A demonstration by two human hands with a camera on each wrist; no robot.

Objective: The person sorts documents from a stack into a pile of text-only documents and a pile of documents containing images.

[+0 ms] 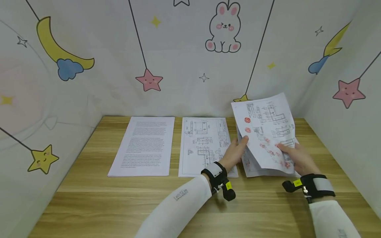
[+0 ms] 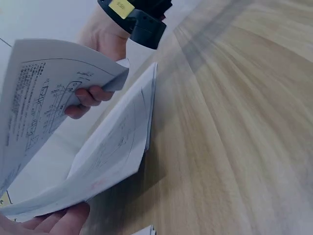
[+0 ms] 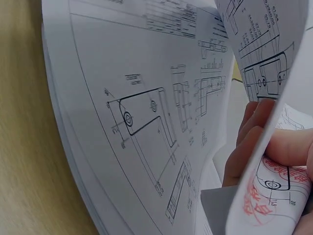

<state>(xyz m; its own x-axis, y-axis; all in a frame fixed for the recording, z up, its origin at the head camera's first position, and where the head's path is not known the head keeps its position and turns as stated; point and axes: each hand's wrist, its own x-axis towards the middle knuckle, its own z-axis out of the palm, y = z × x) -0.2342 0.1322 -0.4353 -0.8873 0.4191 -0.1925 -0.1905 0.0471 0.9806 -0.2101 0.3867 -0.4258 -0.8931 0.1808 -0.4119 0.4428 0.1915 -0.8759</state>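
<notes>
Over the right-hand stack of printed drawings (image 1: 251, 167), several sheets (image 1: 265, 125) stand raised and bowed, with red round stamps on the front. My right hand (image 1: 297, 158) pinches their right edge, the thumb on the stamped face and the fingers (image 3: 247, 142) behind. My left hand (image 1: 236, 150) is at the left edge of these papers, its fingertips (image 2: 71, 220) touching a curved lower sheet (image 2: 115, 147). Between the lifted sheet (image 2: 54, 93) and that lower one a wide gap shows in the left wrist view. More line drawings (image 3: 146, 117) show underneath in the right wrist view.
A middle stack of drawings (image 1: 202, 132) lies beside my left hand, partly under the wrist. Farther left is a stack of text pages (image 1: 146, 148). All rest on a wooden table (image 1: 89, 201), with a printed cloth wall (image 1: 184, 96) behind and at the sides.
</notes>
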